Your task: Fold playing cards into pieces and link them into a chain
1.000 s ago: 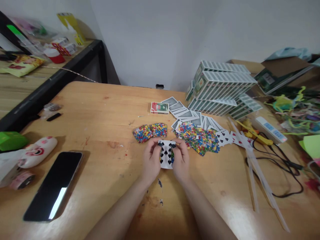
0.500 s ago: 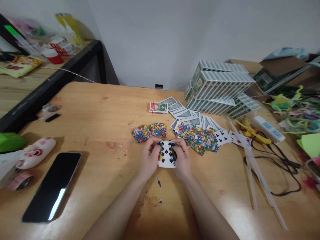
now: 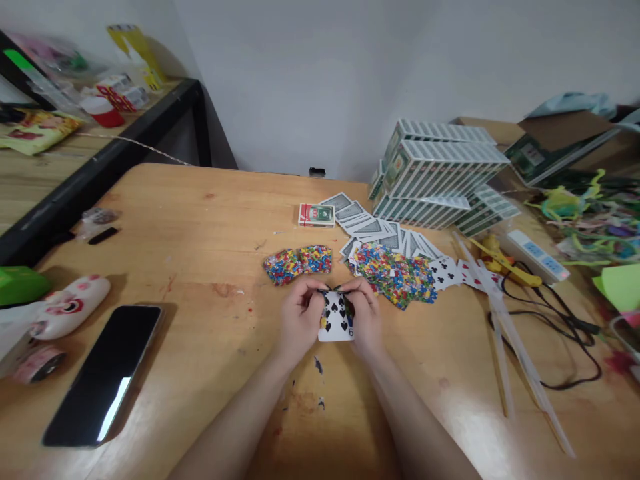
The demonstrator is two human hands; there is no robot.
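Note:
Low over the table, a spade playing card [image 3: 335,317] faces up between my two hands, its near corner reading 6 or 9. My left hand [image 3: 303,323] pinches the card's left side, thumb on the face and fingers at the far edge. On the right side, my right hand [image 3: 365,320] grips it the same way. Bits of bright colour peek out beside both thumbs; whether another card lies beneath is hidden. Just beyond my left hand are two small multicoloured patterned card piles [image 3: 316,259]. A larger multicoloured spread [image 3: 395,270] lies past my right hand.
Grey-backed cards [image 3: 370,229] fan out near a red-and-green card box [image 3: 317,215]. Stacked green boxes [image 3: 445,170] stand behind. To the right are clear plastic strips [image 3: 520,360], a black cable [image 3: 565,333] and a power strip [image 3: 537,257]. A phone [image 3: 103,373] lies left.
The held card has shifted slightly toward me and to the right, and my fingers have come closer together along its far edge. Everything else on the table stays put.

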